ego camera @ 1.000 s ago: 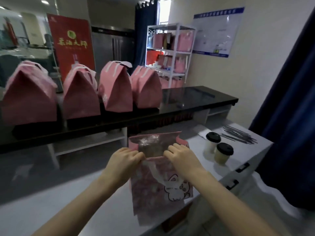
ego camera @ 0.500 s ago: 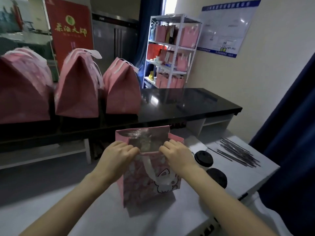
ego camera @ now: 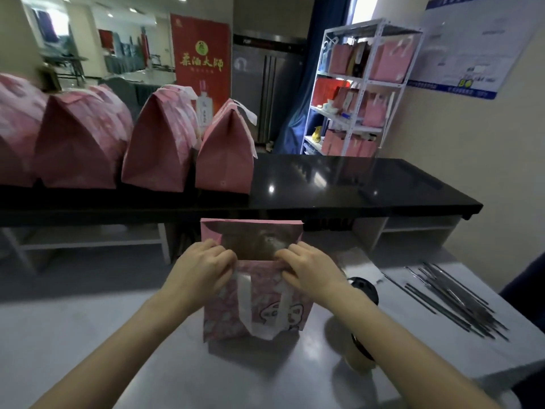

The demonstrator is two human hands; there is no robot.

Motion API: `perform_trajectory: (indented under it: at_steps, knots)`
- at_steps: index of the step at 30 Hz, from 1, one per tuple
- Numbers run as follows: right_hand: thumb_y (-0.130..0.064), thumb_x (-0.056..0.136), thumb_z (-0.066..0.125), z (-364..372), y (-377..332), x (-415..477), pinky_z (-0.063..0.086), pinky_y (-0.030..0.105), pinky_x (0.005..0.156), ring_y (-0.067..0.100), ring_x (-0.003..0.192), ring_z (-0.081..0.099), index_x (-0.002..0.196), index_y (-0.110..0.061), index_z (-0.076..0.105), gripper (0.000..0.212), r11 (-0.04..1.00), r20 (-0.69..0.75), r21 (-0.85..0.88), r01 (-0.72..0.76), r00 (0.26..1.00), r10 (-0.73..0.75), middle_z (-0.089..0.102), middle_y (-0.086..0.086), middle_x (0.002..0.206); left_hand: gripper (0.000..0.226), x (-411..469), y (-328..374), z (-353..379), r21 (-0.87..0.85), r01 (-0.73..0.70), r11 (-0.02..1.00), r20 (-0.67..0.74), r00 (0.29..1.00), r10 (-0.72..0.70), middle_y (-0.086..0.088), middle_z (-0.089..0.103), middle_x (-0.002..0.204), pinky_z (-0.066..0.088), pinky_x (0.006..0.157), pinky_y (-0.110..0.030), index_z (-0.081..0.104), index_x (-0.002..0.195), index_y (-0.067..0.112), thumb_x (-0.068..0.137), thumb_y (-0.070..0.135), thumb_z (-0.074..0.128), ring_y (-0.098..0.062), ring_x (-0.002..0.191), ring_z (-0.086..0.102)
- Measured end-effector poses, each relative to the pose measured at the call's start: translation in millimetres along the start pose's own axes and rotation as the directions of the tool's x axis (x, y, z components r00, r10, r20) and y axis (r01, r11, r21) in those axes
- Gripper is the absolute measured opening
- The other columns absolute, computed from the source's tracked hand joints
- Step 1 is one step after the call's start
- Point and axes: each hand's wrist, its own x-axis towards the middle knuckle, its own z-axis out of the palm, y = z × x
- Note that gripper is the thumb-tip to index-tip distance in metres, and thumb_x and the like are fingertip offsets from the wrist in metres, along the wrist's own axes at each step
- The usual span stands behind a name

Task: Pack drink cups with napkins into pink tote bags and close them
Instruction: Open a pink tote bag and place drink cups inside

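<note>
My left hand [ego camera: 203,265] and right hand [ego camera: 312,268] each pinch the near rim of the pink tote bag [ego camera: 219,317], fingers curled over the edge, one at each side of the open mouth. The bag stands upright near the middle of the grey table [ego camera: 88,335], with its white handle hanging down the front. A black-lidded cup [ego camera: 364,290] sits just right of the bag, and a second cup [ego camera: 358,360] sits nearer the front edge — both partly behind my right forearm. Dark straws [ego camera: 451,299] lie toward the table's right edge. Closed pink bags [ego camera: 224,154] line the black counter [ego camera: 354,184] beyond the far edge.
</note>
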Motion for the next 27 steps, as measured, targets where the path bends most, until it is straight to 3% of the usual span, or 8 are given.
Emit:
perform_trajectory:
  at_steps: [5,7,8,11,14,20,27]
  knots:
    - [-0.016,0.083,0.069,-18,33,-51,0.052,0.036,0.071,0.026,0.088,0.062,0.105,-0.010,0.068,0.023,0.999,-0.222,0.052,0.013,0.975,-0.001,0.067,0.005,0.098,0.023,-8,41,8,0.089,0.130,0.988,0.011,0.991,-0.131,-0.006,0.068,0.104,0.050,0.090,-0.042,0.071,0.100,0.010,0.084,0.026,0.073,-0.027,0.104,0.060]
    - [-0.017,0.084,0.068,-18,55,-75,0.050,0.037,0.073,0.026,0.091,0.061,0.107,-0.011,0.067,0.024,0.995,-0.230,0.080,-0.057,0.970,0.074,0.066,0.004,0.100,0.025,-11,51,12,0.091,0.192,0.977,0.005,0.981,-0.194,-0.006,0.067,0.109,0.048,0.093,-0.041,0.070,0.105,0.010,0.088,0.029,0.068,-0.026,0.108,0.059]
    - [-0.020,0.087,0.065,-15,67,-87,0.049,0.037,0.078,0.026,0.098,0.058,0.111,-0.013,0.065,0.026,0.988,-0.168,0.101,-0.117,0.977,0.133,0.065,0.003,0.105,0.025,-12,56,14,0.094,0.219,0.971,-0.001,0.976,-0.220,-0.006,0.067,0.108,0.048,0.093,-0.041,0.070,0.105,0.010,0.089,0.029,0.067,-0.026,0.107,0.059]
    - [-0.035,0.092,0.056,3,94,-120,0.043,0.035,0.091,0.023,0.120,0.045,0.126,-0.024,0.056,0.036,0.961,0.216,0.075,-0.266,0.945,0.245,0.053,0.001,0.126,0.023,-17,67,16,0.108,0.269,0.957,-0.010,0.963,-0.269,-0.008,0.068,0.104,0.048,0.089,-0.043,0.069,0.103,0.010,0.091,0.029,0.063,-0.027,0.101,0.061]
    - [-0.048,0.088,0.058,21,102,-145,0.044,0.042,0.096,0.027,0.129,0.035,0.139,-0.031,0.044,0.056,0.969,0.463,0.015,-0.246,0.861,0.211,0.041,0.001,0.142,0.020,-20,73,15,0.114,0.311,0.943,0.005,0.949,-0.314,-0.011,0.068,0.102,0.048,0.087,-0.046,0.069,0.099,0.008,0.092,0.026,0.062,-0.032,0.100,0.060]
    - [-0.046,0.076,0.067,47,103,-162,0.042,0.042,0.099,0.023,0.132,0.028,0.141,-0.034,0.038,0.072,0.969,0.514,0.075,-0.235,0.842,0.165,0.033,-0.003,0.145,0.018,-25,79,11,0.122,0.334,0.935,0.031,0.940,-0.340,-0.010,0.068,0.100,0.049,0.084,-0.046,0.071,0.096,0.008,0.094,0.023,0.060,-0.033,0.097,0.061]
    - [-0.040,0.072,0.069,40,111,-161,0.041,0.041,0.101,0.023,0.128,0.030,0.142,-0.027,0.035,0.080,0.965,0.552,0.133,-0.225,0.826,0.117,0.035,-0.003,0.141,0.023,-11,56,4,0.054,0.421,0.905,0.043,0.905,-0.424,-0.001,0.064,0.097,0.047,0.070,-0.036,0.068,0.101,0.016,0.097,0.030,0.051,-0.021,0.090,0.056]
